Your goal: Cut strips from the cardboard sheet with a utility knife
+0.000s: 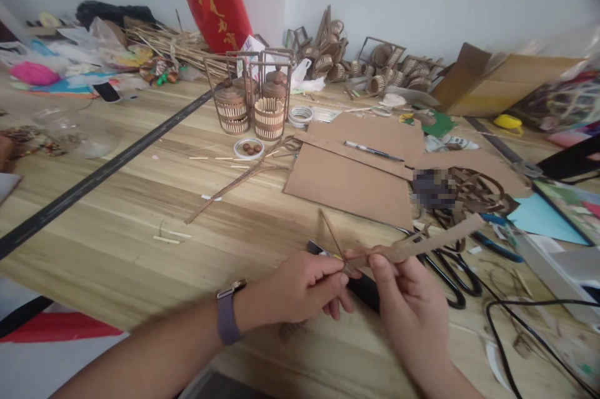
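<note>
At lower centre of the frame, the left hand (300, 283) pinches a thin brown strand (333, 235) while the right hand (415, 302) grips a broader brown strip (450, 237), its inner end looking already gathered slim, its flat length, slanting rightward, apparently still unworked.

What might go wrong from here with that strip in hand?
The brown strip, pinched by the left hand and right hand, narrows between them, so it might tear there if pulled hard.

The black tool lies close by the fingers and might get bumped.
</note>
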The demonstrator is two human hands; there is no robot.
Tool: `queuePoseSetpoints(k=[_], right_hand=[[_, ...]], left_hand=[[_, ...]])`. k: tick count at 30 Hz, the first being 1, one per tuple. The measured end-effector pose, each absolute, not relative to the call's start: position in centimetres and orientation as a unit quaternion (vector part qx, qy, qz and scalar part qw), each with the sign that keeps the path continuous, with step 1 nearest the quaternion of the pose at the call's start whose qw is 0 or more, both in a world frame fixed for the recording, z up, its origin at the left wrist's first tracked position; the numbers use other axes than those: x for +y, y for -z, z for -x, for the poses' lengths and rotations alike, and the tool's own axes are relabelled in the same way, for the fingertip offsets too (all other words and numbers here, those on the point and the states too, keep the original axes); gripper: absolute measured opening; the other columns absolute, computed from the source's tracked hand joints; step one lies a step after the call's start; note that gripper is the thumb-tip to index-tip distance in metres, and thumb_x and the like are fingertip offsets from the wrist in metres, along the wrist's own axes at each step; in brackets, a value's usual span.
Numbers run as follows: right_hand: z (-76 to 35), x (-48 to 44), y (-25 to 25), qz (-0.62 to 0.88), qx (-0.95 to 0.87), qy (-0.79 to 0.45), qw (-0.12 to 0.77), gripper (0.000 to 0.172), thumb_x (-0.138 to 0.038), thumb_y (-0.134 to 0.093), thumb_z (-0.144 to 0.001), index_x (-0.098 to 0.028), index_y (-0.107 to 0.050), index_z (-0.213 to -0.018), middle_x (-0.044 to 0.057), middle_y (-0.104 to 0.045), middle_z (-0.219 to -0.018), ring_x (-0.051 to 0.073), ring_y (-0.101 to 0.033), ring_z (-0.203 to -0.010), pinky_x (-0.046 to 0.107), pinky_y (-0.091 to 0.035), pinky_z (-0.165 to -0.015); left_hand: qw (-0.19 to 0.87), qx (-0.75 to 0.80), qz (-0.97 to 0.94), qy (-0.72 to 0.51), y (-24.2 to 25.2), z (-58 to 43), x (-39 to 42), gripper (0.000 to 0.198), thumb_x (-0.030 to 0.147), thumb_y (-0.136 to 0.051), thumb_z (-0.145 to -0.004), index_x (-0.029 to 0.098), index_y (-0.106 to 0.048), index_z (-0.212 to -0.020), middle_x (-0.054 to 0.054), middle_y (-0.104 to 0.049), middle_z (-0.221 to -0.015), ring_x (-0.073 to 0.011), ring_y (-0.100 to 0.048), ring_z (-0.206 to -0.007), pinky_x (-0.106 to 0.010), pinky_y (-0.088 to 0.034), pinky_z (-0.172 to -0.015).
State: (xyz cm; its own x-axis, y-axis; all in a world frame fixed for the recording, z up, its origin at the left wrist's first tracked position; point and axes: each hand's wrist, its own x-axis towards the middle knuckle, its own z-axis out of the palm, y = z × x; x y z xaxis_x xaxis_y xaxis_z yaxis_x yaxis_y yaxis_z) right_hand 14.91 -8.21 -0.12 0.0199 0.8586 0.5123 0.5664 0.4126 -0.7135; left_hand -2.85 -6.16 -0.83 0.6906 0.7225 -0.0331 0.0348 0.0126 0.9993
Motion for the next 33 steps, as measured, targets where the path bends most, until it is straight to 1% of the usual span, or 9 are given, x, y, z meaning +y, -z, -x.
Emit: queuePoseSetpoints(k=[2,6,9,13,17,23,27,30,33], right_hand=[[-15.0,-8.3,0.4,0.519,-0.695,-0.122,0.482,0.019,-0.029,-0.053,-0.099,-0.024,-0.07,-0.093,0.003,-0.079,-0.082,0.017,-0.074,-0.068,0.027,-0.058,-0.057],[-15.3,-8.3,0.6,0.453,-0.776,-0.017,0.439,0.012,-0.026,-0.057,-0.096,-0.027,-0.069,-0.098,0.003,-0.079,-0.091,0.021,-0.075,-0.086,0.036,-0.059,-0.077],[-15.3,-7.9,0.5,0.409,-0.812,0.023,0.415,0.011,-0.024,-0.059,-0.094,-0.027,-0.065,-0.103,0.004,-0.079,-0.095,0.022,-0.075,-0.089,0.04,-0.057,-0.083],[-15.2,-7.5,0.5,0.396,-0.824,0.054,0.402,0.011,-0.022,-0.058,-0.095,-0.026,-0.063,-0.104,0.003,-0.08,-0.097,0.022,-0.075,-0.091,0.042,-0.055,-0.085],[-15.3,-7.6,0.5,0.423,-0.804,0.038,0.417,0.012,-0.023,-0.055,-0.096,-0.028,-0.065,-0.099,0.0,-0.079,-0.092,0.021,-0.075,-0.088,0.041,-0.055,-0.084],[-15.2,-8.2,0.6,0.517,-0.726,-0.077,0.447,0.02,-0.035,-0.055,-0.098,-0.026,-0.069,-0.088,0.002,-0.077,-0.083,0.017,-0.074,-0.075,0.027,-0.057,-0.061],[-15.2,-8.2,0.9,0.52,-0.71,-0.123,0.458,0.016,-0.034,-0.055,-0.099,-0.026,-0.068,-0.093,0.002,-0.078,-0.084,0.018,-0.075,-0.075,0.026,-0.058,-0.06],[-15.2,-8.1,0.7,0.488,-0.746,-0.058,0.45,0.014,-0.029,-0.056,-0.097,-0.027,-0.069,-0.093,0.001,-0.078,-0.085,0.018,-0.075,-0.081,0.03,-0.059,-0.068],[-15.1,-7.9,0.6,0.441,-0.786,0.002,0.432,0.008,-0.025,-0.058,-0.095,-0.027,-0.067,-0.095,0.002,-0.078,-0.087,0.02,-0.074,-0.083,0.035,-0.059,-0.075]], left_hand=[[0.669,0.291,-0.628,-0.27,1.0,2.8,-6.1,0.047,0.056,-0.046,-0.097,0.015,-0.061,-0.084,-0.006,-0.069,-0.076,-0.0114,-0.062,-0.062,-0.021,-0.05,-0.06],[0.733,0.275,-0.543,-0.304,1.5,2.4,-5.8,0.062,0.074,-0.057,-0.084,0.013,-0.064,-0.096,-0.005,-0.066,-0.078,-0.013,-0.063,-0.065,-0.026,-0.054,-0.064],[0.743,0.271,-0.523,-0.318,1.8,2.2,-5.6,0.065,0.076,-0.057,-0.083,0.012,-0.065,-0.093,-0.003,-0.062,-0.073,-0.0125,-0.062,-0.063,-0.025,-0.053,-0.064],[0.736,0.284,-0.526,-0.317,1.7,2.1,-5.6,0.056,0.07,-0.056,-0.087,0.014,-0.061,-0.086,-0.002,-0.063,-0.072,-0.0123,-0.062,-0.062,-0.024,-0.053,-0.063],[0.708,0.307,-0.563,-0.295,1.3,2.3,-5.8,0.046,0.059,-0.052,-0.094,0.016,-0.058,-0.077,-0.003,-0.066,-0.07,-0.0118,-0.062,-0.058,-0.023,-0.051,-0.059],[0.661,0.326,-0.627,-0.253,0.9,2.7,-5.9,0.04,0.045,-0.047,-0.097,0.015,-0.063,-0.077,-0.005,-0.069,-0.069,-0.0107,-0.062,-0.056,-0.02,-0.046,-0.054],[0.692,0.315,-0.595,-0.262,1.2,2.5,-5.8,0.039,0.05,-0.051,-0.095,0.015,-0.06,-0.08,-0.005,-0.068,-0.07,-0.0112,-0.062,-0.058,-0.022,-0.049,-0.057],[0.729,0.303,-0.544,-0.283,1.6,2.3,-5.7,0.049,0.063,-0.056,-0.09,0.014,-0.061,-0.089,-0.004,-0.067,-0.073,-0.0121,-0.062,-0.061,-0.024,-0.052,-0.062],[0.755,0.282,-0.509,-0.303,1.9,2.2,-5.5,0.06,0.073,-0.06,-0.082,0.013,-0.062,-0.09,-0.005,-0.066,-0.076,-0.0127,-0.062,-0.063,-0.026,-0.053,-0.064]])
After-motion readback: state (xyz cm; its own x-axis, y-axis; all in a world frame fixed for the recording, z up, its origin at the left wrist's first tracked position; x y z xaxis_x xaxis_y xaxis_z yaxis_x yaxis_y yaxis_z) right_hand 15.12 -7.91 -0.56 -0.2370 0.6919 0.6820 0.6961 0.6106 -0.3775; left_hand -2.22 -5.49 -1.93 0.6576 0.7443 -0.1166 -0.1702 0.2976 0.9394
